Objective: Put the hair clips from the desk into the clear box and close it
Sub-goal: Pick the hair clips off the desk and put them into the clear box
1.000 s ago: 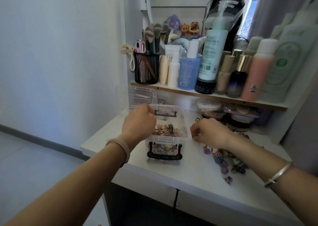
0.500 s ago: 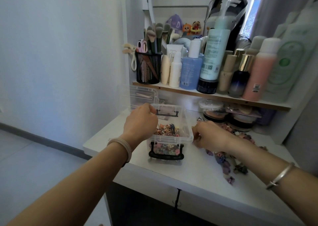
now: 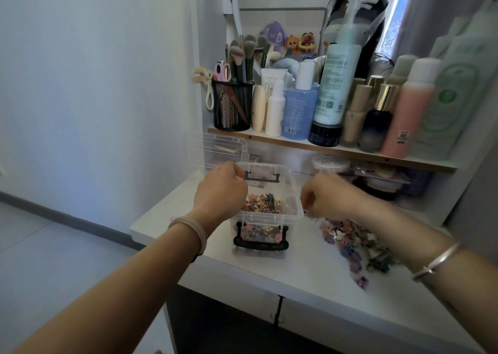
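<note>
The clear box (image 3: 269,215) with black handles stands open on the white desk (image 3: 304,275), partly filled with small colourful hair clips (image 3: 265,203). My left hand (image 3: 219,192) rests on the box's left rim with its fingers curled around the edge. My right hand (image 3: 328,196) hovers as a closed fist just right of the box, blurred, with small bits of clip showing under it. A loose pile of hair clips (image 3: 353,242) lies on the desk below my right forearm.
A clear plastic lid or tray (image 3: 223,149) leans behind the box at the wall. A shelf (image 3: 323,149) above holds a black mesh cup (image 3: 233,106) of brushes and several bottles (image 3: 336,84). Jars (image 3: 331,163) sit under the shelf. The desk's front edge is near.
My right hand has lifted off the pile of clips and moved up, staying beside the box's right side. My left hand stays at the box's left rim.
</note>
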`<control>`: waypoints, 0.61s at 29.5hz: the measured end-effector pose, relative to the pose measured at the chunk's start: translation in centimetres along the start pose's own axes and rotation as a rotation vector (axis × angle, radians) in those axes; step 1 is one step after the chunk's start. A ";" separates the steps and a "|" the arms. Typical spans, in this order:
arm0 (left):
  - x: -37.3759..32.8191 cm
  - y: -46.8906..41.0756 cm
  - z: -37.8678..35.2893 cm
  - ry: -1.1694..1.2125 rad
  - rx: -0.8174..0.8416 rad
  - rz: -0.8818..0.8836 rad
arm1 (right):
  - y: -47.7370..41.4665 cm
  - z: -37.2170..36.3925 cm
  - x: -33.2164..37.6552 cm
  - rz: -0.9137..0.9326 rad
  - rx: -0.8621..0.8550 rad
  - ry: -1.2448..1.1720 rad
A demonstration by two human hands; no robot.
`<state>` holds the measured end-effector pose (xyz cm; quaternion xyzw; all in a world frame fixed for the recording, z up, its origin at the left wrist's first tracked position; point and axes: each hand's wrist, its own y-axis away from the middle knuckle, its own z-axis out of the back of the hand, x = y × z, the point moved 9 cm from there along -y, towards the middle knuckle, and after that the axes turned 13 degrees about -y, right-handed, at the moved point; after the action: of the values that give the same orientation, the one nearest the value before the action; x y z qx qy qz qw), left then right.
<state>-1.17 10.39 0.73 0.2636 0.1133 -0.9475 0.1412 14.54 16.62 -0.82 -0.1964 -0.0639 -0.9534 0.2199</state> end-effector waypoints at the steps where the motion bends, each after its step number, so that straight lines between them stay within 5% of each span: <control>1: 0.0 0.0 0.0 -0.002 -0.001 -0.002 | 0.0 -0.8 -0.6 -0.028 0.025 0.065; 7: 0.0 -0.1 0.1 -0.008 -0.004 -0.001 | -0.3 -1.3 -1.7 -0.049 -0.022 0.040; 13: 0.0 -0.1 0.2 -0.004 -0.008 0.000 | 0.7 4.6 2.6 0.104 -0.244 -0.800; 18: -0.1 0.0 0.1 -0.004 -0.013 0.000 | 1.2 3.0 5.9 0.220 -0.099 -0.677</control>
<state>-1.17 10.37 0.89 0.2606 0.1191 -0.9473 0.1430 11.27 13.85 4.32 -0.5170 -0.0652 -0.8070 0.2780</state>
